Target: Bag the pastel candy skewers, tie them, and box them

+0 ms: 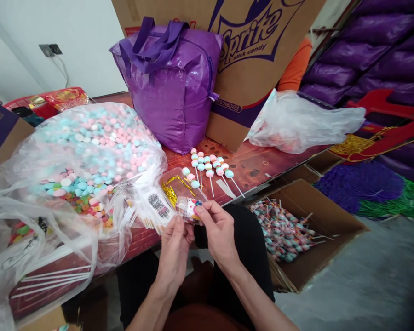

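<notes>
Both of my hands meet at the table's front edge around a small clear candy bag (pixel 187 207) with a printed design. My left hand (pixel 174 250) pinches its left side between thumb and fingers. At the printed end, the thumb and fingers of my right hand (pixel 221 234) are closed on it. Whether candy is inside, I cannot tell. Just behind the bag is a clear tray (pixel 196 192) with gold twist ties (pixel 175 187). A stack of flat printed bags (pixel 156 205) lies left of it. Marshmallow candy sticks (pixel 210 165) in pink and blue lie behind the tray.
A large plastic bag of loose candies (pixel 89 142) spreads over the left of the table, near white sticks (pixel 51 282). At the back stand a purple bag (pixel 165 92) and a cardboard box (pixel 227 124). An open carton (pixel 331 230) of wrapped candy sticks is at lower right.
</notes>
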`<state>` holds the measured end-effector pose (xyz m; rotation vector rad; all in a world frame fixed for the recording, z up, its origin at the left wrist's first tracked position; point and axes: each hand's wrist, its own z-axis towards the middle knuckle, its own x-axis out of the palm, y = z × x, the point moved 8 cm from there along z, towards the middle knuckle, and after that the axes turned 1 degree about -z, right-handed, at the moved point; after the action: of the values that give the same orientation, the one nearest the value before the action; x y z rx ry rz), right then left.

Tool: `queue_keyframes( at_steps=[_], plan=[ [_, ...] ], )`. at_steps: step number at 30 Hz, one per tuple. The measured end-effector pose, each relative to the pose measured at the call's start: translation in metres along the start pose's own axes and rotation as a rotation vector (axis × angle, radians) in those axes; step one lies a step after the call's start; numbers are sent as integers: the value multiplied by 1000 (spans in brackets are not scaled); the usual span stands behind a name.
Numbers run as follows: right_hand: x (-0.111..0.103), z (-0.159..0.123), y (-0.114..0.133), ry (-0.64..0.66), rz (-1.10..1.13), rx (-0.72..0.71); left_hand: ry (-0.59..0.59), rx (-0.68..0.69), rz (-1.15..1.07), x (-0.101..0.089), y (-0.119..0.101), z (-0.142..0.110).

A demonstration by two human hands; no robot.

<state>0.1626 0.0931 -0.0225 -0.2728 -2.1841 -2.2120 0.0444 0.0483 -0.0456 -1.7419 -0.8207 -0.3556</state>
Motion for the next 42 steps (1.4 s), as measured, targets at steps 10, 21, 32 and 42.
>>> queue_keyframes(
  at_steps=[10, 21, 32, 42],
  plan=[
    [-8, -3, 5, -49, -120, -60, -78, 30, 83, -10, -11, 6],
    [-3, -3, 17, 27, -196, -211, -119, 237, 377, -18, -24, 7],
    [-11, -4, 9, -68, -152, -68, -9, 180, 529, -13, -13, -11],
    [-1, -10, 5, -8, -25, 8, -139, -82, -182, -11, 0, 11]
  ],
)
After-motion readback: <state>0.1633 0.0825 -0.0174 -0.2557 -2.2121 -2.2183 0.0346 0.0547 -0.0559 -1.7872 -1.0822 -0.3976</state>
